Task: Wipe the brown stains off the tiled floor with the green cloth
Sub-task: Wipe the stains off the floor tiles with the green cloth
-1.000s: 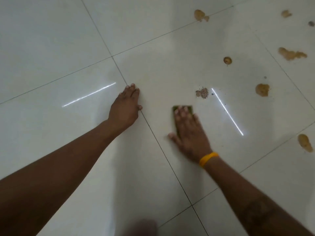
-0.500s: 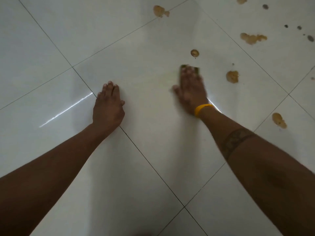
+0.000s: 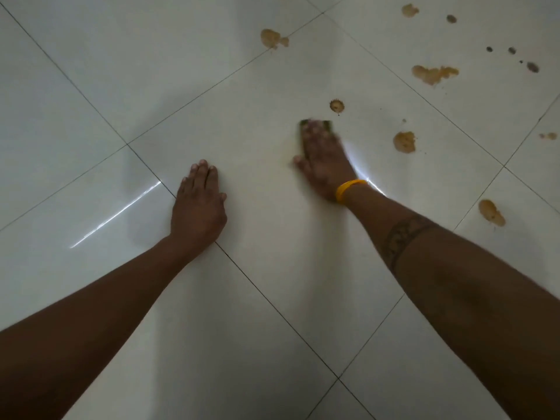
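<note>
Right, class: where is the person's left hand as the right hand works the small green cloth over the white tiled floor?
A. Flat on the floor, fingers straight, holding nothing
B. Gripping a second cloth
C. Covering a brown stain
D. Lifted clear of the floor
A: the left hand lies flat on the white tiled floor, fingers straight, holding nothing, well clear of the brown stains.

Floor (image 3: 91,86) is flat open tile all round, nothing standing on it. Left hand (image 3: 198,204) lies flat, well apart from right hand (image 3: 325,159) on cloth (image 3: 325,124), bare tile between. Stains (image 3: 404,142) lie ahead and right, the nearest just beyond the cloth.
</note>
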